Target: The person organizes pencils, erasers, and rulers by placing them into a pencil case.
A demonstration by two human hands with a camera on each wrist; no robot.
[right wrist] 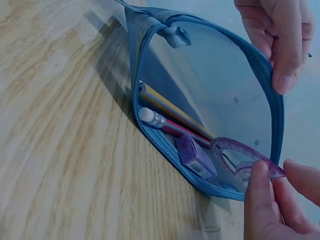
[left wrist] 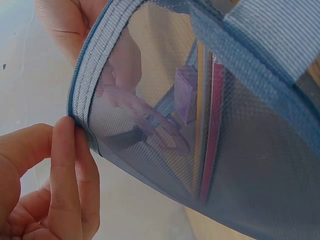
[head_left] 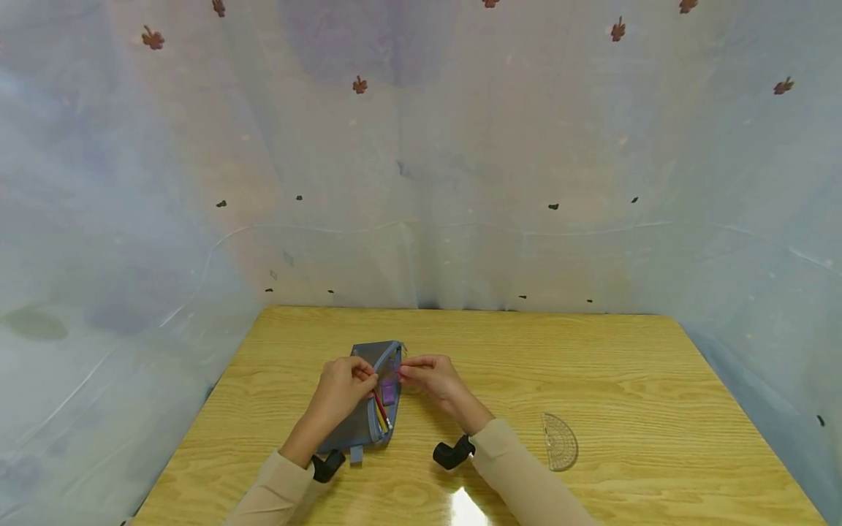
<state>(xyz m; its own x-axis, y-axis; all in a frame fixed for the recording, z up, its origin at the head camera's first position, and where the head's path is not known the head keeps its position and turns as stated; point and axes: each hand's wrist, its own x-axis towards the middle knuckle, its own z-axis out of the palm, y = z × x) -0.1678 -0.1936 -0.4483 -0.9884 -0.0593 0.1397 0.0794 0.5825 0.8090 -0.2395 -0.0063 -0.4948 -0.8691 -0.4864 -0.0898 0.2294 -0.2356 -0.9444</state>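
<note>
A blue-grey mesh pencil case (head_left: 345,431) lies on the table with its zip open. My left hand (head_left: 343,383) pinches the zipped edge and holds the mouth apart. In my right hand (head_left: 433,376), thumb and fingers pinch a see-through purple protractor (right wrist: 218,145), part of which reaches inside the mouth. Within the case are a yellow pencil (right wrist: 172,108), a red pencil (right wrist: 172,128) with a white eraser tip, and a small purple box (right wrist: 195,156). Through the mesh in the left wrist view, the protractor's curved shape shows beside the box.
A clear protractor (head_left: 560,442) lies on the wooden table (head_left: 631,387), to the right of my right forearm. Pale patterned sheeting (head_left: 460,161) hangs behind and along both sides of the table. Black wrist-camera mounts (head_left: 452,454) sit under the wrists.
</note>
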